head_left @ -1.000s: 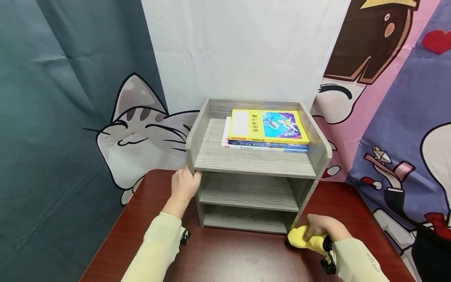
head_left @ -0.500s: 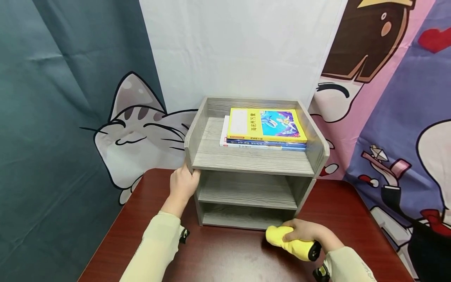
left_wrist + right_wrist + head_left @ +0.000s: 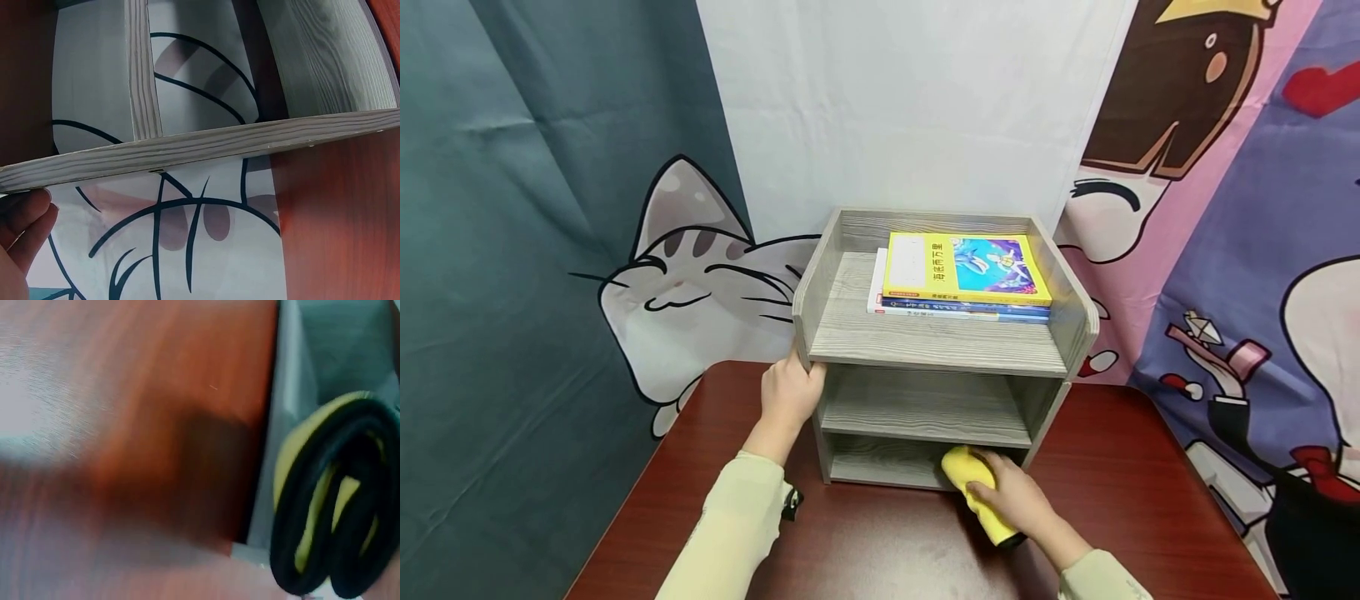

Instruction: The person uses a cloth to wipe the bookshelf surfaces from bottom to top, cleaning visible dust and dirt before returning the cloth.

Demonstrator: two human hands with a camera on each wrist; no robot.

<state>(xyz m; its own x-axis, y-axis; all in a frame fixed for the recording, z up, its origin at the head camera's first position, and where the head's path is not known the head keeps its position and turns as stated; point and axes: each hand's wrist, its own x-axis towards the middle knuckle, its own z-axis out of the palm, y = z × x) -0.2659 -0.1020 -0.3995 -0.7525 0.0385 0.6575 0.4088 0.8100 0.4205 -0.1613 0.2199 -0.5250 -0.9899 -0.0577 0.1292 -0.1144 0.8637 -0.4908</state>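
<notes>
A small grey wood-grain shelf (image 3: 925, 427) stands on the table, its lower two compartments facing me. My left hand (image 3: 792, 385) grips its left side just under the top tier; in the left wrist view fingertips (image 3: 31, 215) show at the panel's edge. With my right hand (image 3: 1011, 492) I hold a folded yellow cloth (image 3: 973, 492) with black edging at the right front of the lowest compartment. Its far end reaches the bottom board's front edge. The right wrist view shows the cloth's looped folds (image 3: 337, 500) beside the shelf, blurred.
Several books (image 3: 966, 271) lie stacked on the top tier, a yellow one uppermost. Raised side panels (image 3: 1075, 312) flank that tier. The dark red table (image 3: 865, 542) extends in front and to both sides. Printed curtains (image 3: 925, 100) hang close behind.
My right hand has carried the cloth left from beside the shelf's right front corner to the lowest compartment's front, turning it more lengthwise. The left hand keeps its hold on the shelf's side.
</notes>
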